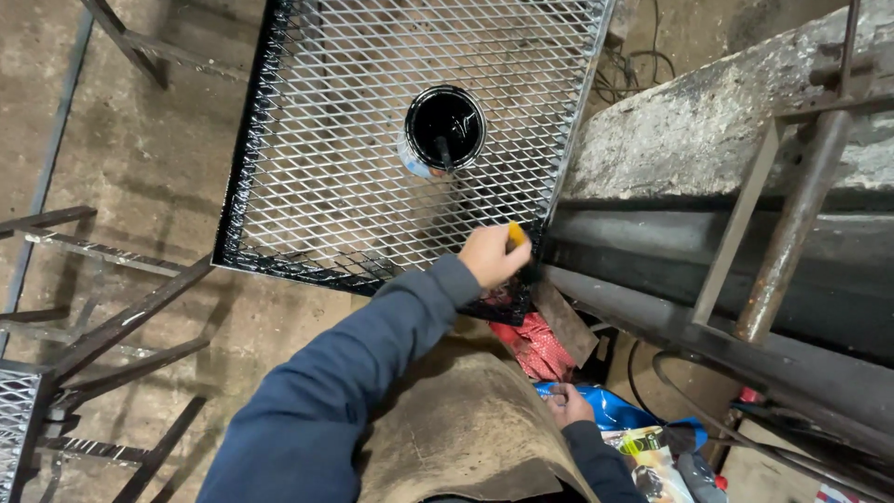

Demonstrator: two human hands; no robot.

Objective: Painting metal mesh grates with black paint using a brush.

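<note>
Grips brush (517,234) with left-hand fingers (484,270) folded tight round its yellow handle, knuckles up, thumb side hidden. Reaches left hand (491,255) out on a blue sleeve (354,373) from lower left to the near right corner of mesh (326,168). Shows only the yellow stub above the fist; bristles lost in shadow at the corner, right against the black frame edge.

Rests right hand (568,405) low and close to the body, at the edge of a blue bag (615,410), fingers loosely bent. Cannot tell whether pinching anything or merely touching the bag.

Stands well apart from the brush, on the mesh, toward its middle: paint can (445,129), open, full of black, with a dark stick leaning inside. Looks wet and glossy black along the mesh rim; paler on the inner strands, with bare floor (158,158) seen through.

Lies between the hands: a brown sheet (466,428), draped and curved over the lap. Just beyond it, under the mesh corner, a red patterned cloth (535,346).

Runs along the right: a rough grey slab (689,121), with rusty bars (792,233) leaning across it and dark steel beams below. Sits at far left: more metal frames (102,326), angled, one with a mesh patch.
</note>
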